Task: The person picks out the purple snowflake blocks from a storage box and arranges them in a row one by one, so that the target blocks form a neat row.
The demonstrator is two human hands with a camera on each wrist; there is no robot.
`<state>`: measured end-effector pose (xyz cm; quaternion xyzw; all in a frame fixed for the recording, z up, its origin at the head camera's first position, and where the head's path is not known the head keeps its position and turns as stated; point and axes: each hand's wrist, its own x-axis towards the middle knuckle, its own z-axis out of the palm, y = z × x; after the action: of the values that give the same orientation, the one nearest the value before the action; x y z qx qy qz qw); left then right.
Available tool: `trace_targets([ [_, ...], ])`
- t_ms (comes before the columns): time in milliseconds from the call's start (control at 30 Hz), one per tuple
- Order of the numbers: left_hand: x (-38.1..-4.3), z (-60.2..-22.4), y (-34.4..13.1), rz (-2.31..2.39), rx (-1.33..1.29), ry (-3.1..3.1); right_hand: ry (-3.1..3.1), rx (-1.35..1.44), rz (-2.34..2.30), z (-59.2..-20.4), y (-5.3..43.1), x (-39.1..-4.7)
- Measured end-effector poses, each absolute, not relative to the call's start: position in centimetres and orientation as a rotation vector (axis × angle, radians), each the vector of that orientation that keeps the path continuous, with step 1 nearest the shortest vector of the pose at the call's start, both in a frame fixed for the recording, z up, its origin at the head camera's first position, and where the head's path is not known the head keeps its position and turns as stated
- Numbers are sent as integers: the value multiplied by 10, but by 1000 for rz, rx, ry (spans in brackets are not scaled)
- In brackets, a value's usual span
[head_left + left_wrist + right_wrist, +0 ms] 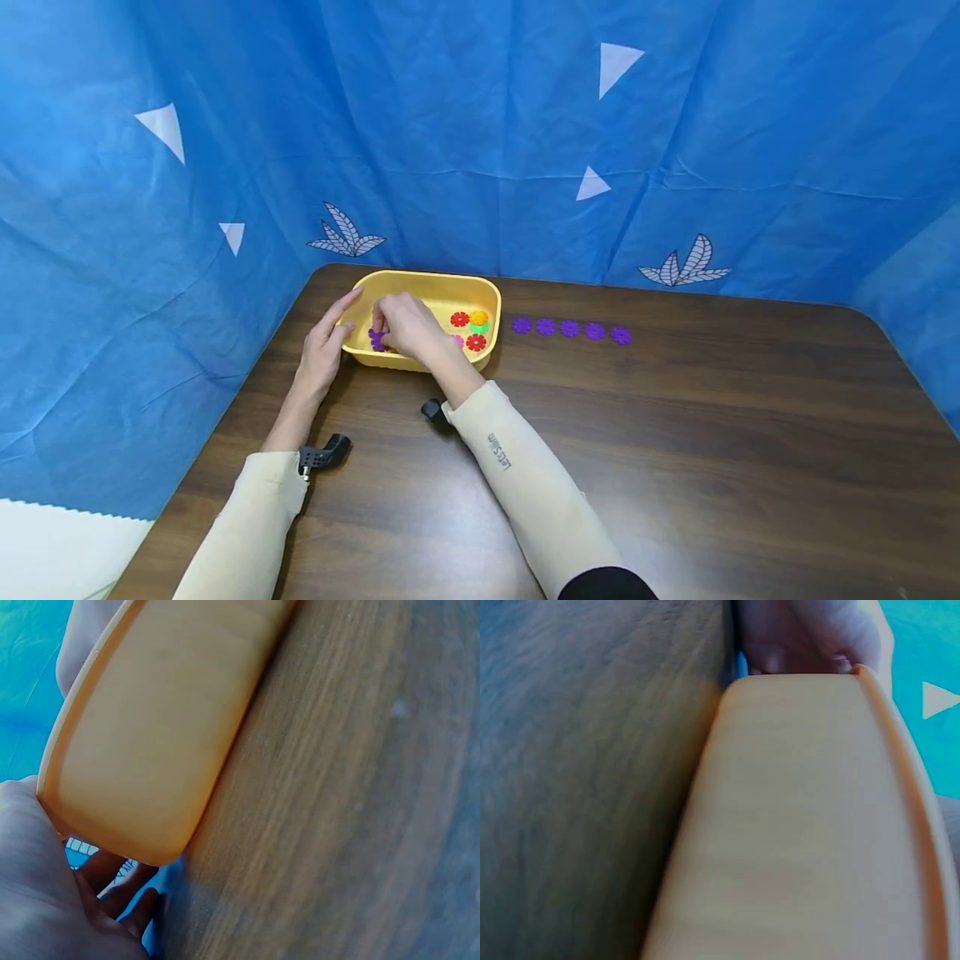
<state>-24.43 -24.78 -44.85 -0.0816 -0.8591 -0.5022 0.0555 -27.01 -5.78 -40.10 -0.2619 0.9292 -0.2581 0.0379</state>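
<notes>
The left hand [320, 354] holds the left end of a yellow plastic basket [420, 362], its thumb at the rim and its index finger stretched along the corner. In the left wrist view the other fingers [112, 892] bend against the outside of the end wall. My right hand [408, 323] reaches down into the basket with bent fingers, pinching at a purple snowflake disc [378, 341] in the left part. The basket wall hides this hand's fingertips in the right wrist view. Red discs [476, 342], an orange one [478, 317] and a green one [480, 328] lie at the basket's right end.
Several purple discs [570, 328] lie in a spaced row on the brown wooden table [675, 433], right of the basket. A blue cloth [480, 142] with white triangles and leaf prints hangs behind the table. Each wrist wears a black camera mount [326, 452].
</notes>
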Motion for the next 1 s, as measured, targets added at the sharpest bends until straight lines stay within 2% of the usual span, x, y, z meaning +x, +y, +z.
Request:
trace_targets([
  [167,-246,-449,-245,-1536,-260,-2596,2791,-852,-955,-392,-40,-267],
  [333,-246,-449,-243,-1530,-258,-2618,2768,-779,-1150,-383,-15,-265],
  [600,-237,-433,-237,-1556,-232,-2636,2726,-739,-1290,-374,20,-258],
  [1000,-243,-447,-247,-1527,-209,-2656,2765,-570,-1580,-376,76,-248],
])
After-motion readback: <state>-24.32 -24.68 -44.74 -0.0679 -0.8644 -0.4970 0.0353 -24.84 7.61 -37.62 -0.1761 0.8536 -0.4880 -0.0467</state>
